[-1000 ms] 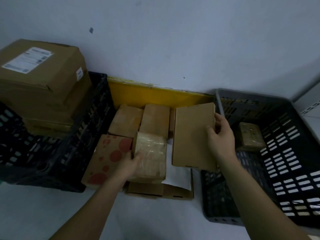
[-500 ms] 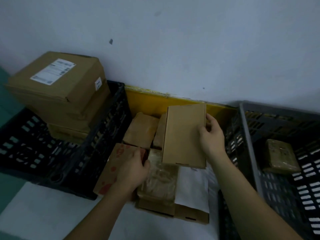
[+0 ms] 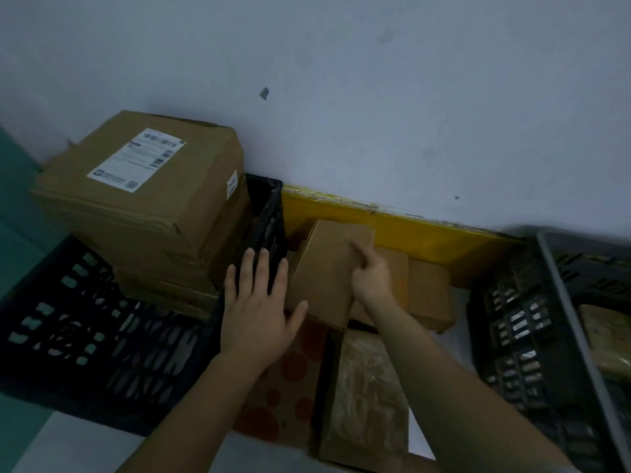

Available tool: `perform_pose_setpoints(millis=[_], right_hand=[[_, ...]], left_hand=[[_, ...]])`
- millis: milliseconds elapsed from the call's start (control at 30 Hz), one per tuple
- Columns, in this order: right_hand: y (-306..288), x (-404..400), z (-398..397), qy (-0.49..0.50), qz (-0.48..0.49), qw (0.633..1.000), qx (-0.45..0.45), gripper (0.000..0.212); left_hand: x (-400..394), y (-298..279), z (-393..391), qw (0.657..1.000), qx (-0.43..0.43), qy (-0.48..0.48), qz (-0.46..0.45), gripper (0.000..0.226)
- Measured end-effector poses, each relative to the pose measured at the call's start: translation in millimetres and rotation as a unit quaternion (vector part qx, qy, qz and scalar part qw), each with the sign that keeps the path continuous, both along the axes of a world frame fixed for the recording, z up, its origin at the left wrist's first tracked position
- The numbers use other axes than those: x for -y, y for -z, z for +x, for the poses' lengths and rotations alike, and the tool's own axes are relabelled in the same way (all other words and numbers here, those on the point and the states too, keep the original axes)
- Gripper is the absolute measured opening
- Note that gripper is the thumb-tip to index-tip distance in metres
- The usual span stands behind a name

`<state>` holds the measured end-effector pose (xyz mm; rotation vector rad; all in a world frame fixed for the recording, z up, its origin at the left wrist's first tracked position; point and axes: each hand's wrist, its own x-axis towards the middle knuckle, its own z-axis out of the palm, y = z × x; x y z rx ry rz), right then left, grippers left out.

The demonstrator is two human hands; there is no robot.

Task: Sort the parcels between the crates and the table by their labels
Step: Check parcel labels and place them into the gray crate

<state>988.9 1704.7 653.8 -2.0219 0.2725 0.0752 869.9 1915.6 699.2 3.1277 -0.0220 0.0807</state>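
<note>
My right hand (image 3: 370, 278) grips a flat brown cardboard parcel (image 3: 324, 268) by its right edge and holds it tilted above the pile of parcels between the crates. My left hand (image 3: 257, 305) is spread flat with straight fingers, its thumb touching the parcel's lower left corner, and hovers over the right rim of the black crate (image 3: 68, 336). Below lie a red-dotted box (image 3: 286, 397) and a tape-wrapped parcel (image 3: 365, 397). Two brown parcels (image 3: 430, 295) lie behind my right wrist.
A large labelled carton (image 3: 143, 196) sits on more cartons in the black crate at left. At right a grey crate (image 3: 553, 336) holds a wrapped parcel (image 3: 607, 339). A yellow board (image 3: 409, 227) runs along the white wall.
My right hand has carried the flat parcel left toward the black crate. My left hand has let go of the tape-wrapped parcel and risen, open, to the flat parcel's corner. The view has swung left.
</note>
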Motion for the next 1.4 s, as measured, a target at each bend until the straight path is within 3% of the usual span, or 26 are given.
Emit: perform_pose_setpoints(millis=[133,200,267,333,467,600,700,1033,1267,1400], right_hand=[[27.3,-29.0,10.1,-0.020,-0.046,0.998,-0.033,0.057],[34.3,-36.0,11.1,-0.064,-0.150,0.987,-0.011,0.055],[44.5,-36.2,14.8,-0.115,-0.286,0.951,0.011,0.061],[47.1,-35.8,17.7,-0.150,-0.362,0.920,-0.019,0.068],[34.8,-45.2,6.3,-0.209,-0.439,0.873,-0.040,0.063],[26.8,-53.6,-13.4,-0.322,-0.521,0.788,-0.064,0.079],[23.4,-49.5,-22.0,-0.333,-0.552,0.762,-0.065,0.080],[-54.3,30.4,-55.7,-0.256,-0.550,0.795,0.003,0.081],[-110.6,140.9,-104.3,-0.119,-0.543,0.829,0.060,0.089],[-120.4,226.9,-129.3,-0.051,-0.524,0.845,0.091,0.078]], left_hand=[[-6.2,-1.3,5.8,1.000,-0.006,0.021,0.001,0.089],[-6.0,-1.5,9.0,0.999,-0.010,0.037,-0.003,0.088],[-6.9,-0.1,11.7,0.999,0.001,0.046,-0.014,0.084],[-8.7,0.8,12.8,0.998,0.028,0.053,-0.031,0.080],[-10.3,3.7,13.7,0.996,0.051,0.066,-0.027,0.078],[-8.6,2.3,18.2,0.998,0.031,0.053,-0.004,0.081],[-7.5,-0.8,22.4,0.999,0.012,0.045,0.007,0.082],[42.1,-39.3,36.9,0.997,0.015,0.065,-0.025,0.081],[137.2,-62.9,27.7,0.990,0.056,0.116,-0.059,0.081],[211.0,-72.9,14.0,0.985,0.065,0.151,-0.060,0.081]])
